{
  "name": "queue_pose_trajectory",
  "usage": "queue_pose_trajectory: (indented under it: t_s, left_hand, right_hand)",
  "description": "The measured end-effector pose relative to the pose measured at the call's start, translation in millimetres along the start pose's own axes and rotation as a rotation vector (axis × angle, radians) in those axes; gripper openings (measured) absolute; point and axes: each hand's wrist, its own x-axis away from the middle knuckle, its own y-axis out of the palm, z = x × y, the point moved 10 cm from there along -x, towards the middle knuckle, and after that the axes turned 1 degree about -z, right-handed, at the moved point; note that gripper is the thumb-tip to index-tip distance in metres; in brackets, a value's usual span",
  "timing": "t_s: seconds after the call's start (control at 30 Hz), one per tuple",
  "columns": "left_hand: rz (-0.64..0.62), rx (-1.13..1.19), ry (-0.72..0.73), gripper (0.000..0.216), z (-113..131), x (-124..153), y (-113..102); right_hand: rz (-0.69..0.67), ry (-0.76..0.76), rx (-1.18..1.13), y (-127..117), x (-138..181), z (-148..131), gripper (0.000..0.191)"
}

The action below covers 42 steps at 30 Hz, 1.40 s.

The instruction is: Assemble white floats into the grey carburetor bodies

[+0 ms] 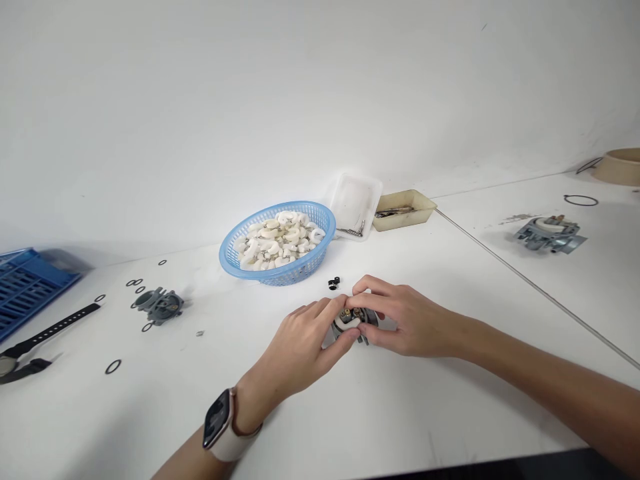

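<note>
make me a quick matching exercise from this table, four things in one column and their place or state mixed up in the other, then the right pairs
Things
1. blue basket
2. smartwatch
3. white tray
4. grey metal part

Place or state
A. between the left hand and right hand
B. beside the yellowish tray, tilted up
C. piled with white curved pieces
D. on the left wrist

Pairs: 1-C, 2-D, 3-B, 4-A

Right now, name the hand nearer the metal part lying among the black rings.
Left. The left hand is off to that metal part's right; the right hand is farther off, beyond the left one.
</note>
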Motion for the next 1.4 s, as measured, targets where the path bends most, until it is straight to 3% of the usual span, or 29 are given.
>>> queue_pose_trajectory:
  t_s: [1.4]
  left_hand:
    - [0.003,-0.041,0.005,0.025,2.2,0.0,-1.7]
  right_hand:
    - [0.015,-0.027,0.007,-1.4,1.1,0.1,0.027]
